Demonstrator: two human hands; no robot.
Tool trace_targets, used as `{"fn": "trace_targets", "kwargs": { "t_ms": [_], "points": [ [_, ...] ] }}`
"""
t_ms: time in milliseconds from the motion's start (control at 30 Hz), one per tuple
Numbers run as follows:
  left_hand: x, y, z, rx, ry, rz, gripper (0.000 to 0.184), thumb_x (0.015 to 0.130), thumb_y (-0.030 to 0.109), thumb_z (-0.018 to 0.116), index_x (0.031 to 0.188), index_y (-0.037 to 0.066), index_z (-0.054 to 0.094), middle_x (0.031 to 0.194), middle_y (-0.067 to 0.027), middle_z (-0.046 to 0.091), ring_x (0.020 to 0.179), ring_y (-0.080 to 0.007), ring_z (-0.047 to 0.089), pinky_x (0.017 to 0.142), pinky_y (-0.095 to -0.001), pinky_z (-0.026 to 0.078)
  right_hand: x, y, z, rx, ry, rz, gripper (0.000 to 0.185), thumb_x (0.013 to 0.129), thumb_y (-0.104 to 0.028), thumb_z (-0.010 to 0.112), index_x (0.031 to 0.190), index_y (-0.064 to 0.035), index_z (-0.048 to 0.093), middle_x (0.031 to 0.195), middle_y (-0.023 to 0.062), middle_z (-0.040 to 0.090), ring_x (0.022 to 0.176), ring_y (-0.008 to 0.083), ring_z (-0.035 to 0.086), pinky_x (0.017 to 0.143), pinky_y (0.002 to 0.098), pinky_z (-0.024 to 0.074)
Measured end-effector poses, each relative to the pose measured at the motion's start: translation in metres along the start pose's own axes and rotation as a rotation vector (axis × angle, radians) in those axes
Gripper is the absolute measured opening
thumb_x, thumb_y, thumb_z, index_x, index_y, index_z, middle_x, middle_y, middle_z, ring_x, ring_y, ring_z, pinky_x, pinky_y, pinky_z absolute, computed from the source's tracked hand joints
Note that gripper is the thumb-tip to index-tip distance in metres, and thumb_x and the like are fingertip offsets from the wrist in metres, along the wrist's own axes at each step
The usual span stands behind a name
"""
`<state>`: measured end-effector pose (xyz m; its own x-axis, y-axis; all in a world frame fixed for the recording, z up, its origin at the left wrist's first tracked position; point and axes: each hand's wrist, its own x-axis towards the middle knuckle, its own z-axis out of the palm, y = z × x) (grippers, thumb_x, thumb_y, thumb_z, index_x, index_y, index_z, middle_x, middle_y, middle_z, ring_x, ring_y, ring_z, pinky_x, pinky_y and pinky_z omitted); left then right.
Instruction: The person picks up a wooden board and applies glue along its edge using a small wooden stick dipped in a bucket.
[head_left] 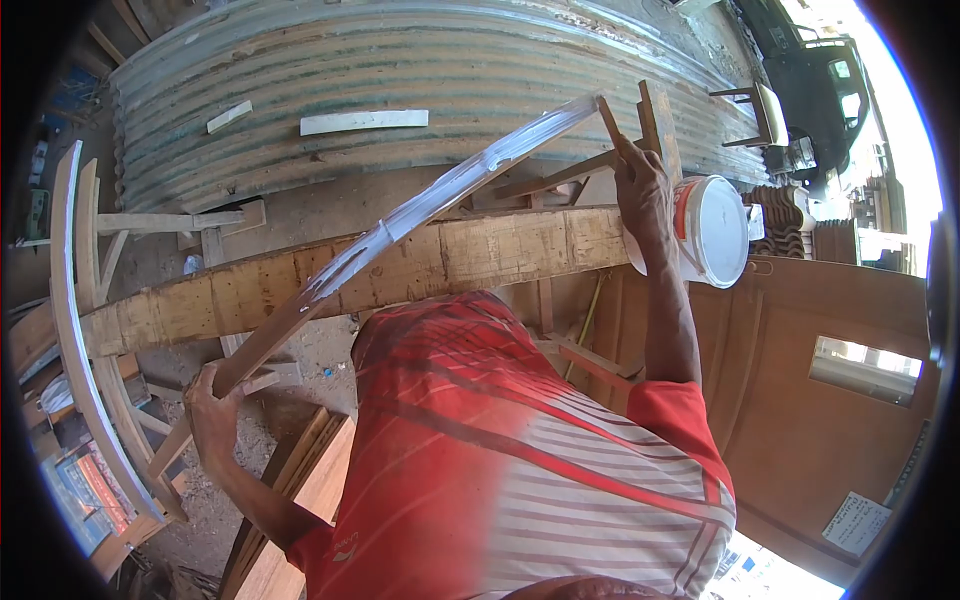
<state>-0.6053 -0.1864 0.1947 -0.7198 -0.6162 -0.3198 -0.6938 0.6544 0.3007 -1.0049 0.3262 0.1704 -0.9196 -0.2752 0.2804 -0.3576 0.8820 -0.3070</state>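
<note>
A long wooden strip point(400, 232) slants across the view above the workbench plank, its upper face streaked with wet-looking white coating and its lower left end bare brown. My left hand point(212, 408) is closed around that bare end. At the far upper end is my right hand point(643, 185), fingers curled in, with a thin brown piece point(609, 120) reaching from it to the strip's tip. Whether that piece is a tool or a bit of wood, I cannot tell. Just beside my right wrist a white bucket point(718, 232) sits tilted in view.
A thick wooden beam point(400, 265) runs across in front of my body. Another white-edged strip point(68, 300) lies over supports at left. Two short white pieces point(365, 122) rest on corrugated metal sheets point(250, 75). A brown panel point(780, 340) stands at right, with boards point(320, 460) below left.
</note>
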Motion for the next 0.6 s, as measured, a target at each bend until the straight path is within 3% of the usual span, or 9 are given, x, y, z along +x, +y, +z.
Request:
{"fn": "trace_targets", "kwargs": {
  "t_ms": [167, 333, 433, 533, 600],
  "points": [
    [0.0, 0.002, -0.001, -0.006, -0.009, -0.015, 0.045, 0.081, 0.01, 0.085, 0.123, 0.001, 0.07, 0.118, -0.0229, 0.072, 0.113, -0.0457, 0.063, 0.1, -0.0511, 0.047, -0.002, -0.009, 0.001, 0.051, 0.026, -0.064, 0.037, 0.102, -0.008, 0.066, 0.139, -0.0088, 0.071, 0.099, 0.0175, 0.071, 0.088, 0.0319, 0.07, 0.079, 0.0426, 0.0556],
    [0.002, 0.005, -0.005, -0.001, -0.034, -0.014, 0.048, 0.081, 0.014, 0.088, 0.124, 0.001, 0.071, 0.117, -0.023, 0.073, 0.114, -0.0446, 0.064, 0.1, -0.0507, 0.048, -0.045, -0.083, -0.004, 0.195, -0.08, -0.244, 0.038, 0.101, -0.006, 0.067, 0.139, -0.0075, 0.071, 0.099, 0.0174, 0.071, 0.084, 0.0315, 0.07, 0.075, 0.0433, 0.0562],
    [0.001, 0.001, -0.001, 0.018, -0.024, -0.043, 0.049, 0.082, 0.016, 0.088, 0.126, 0.0, 0.071, 0.118, -0.0237, 0.073, 0.114, -0.0435, 0.065, 0.101, -0.0499, 0.049, -0.054, -0.09, 0.004, 0.19, -0.117, -0.138, 0.045, 0.097, -0.007, 0.071, 0.142, -0.0137, 0.068, 0.097, 0.0159, 0.069, 0.092, 0.0352, 0.071, 0.075, 0.0471, 0.0569],
    [0.002, 0.008, -0.007, 0.005, -0.054, -0.054, 0.05, 0.083, 0.016, 0.088, 0.128, 0.0, 0.071, 0.118, -0.0248, 0.074, 0.113, -0.0427, 0.067, 0.1, -0.0489, 0.05, -0.069, -0.098, 0.008, 0.203, -0.165, -0.2, 0.042, 0.098, -0.007, 0.071, 0.14, -0.0108, 0.069, 0.097, 0.0162, 0.069, 0.088, 0.0361, 0.07, 0.075, 0.0476, 0.0563],
    [0.003, 0.01, -0.009, -0.017, -0.075, -0.058, 0.05, 0.084, 0.016, 0.088, 0.128, 0.0, 0.071, 0.117, -0.025, 0.074, 0.112, -0.0422, 0.068, 0.099, -0.0484, 0.051, -0.067, -0.105, -0.002, 0.257, -0.186, -0.134, 0.04, 0.1, -0.008, 0.069, 0.139, -0.0098, 0.069, 0.098, 0.0164, 0.069, 0.087, 0.0365, 0.07, 0.075, 0.0477, 0.0557]
  ]
}}
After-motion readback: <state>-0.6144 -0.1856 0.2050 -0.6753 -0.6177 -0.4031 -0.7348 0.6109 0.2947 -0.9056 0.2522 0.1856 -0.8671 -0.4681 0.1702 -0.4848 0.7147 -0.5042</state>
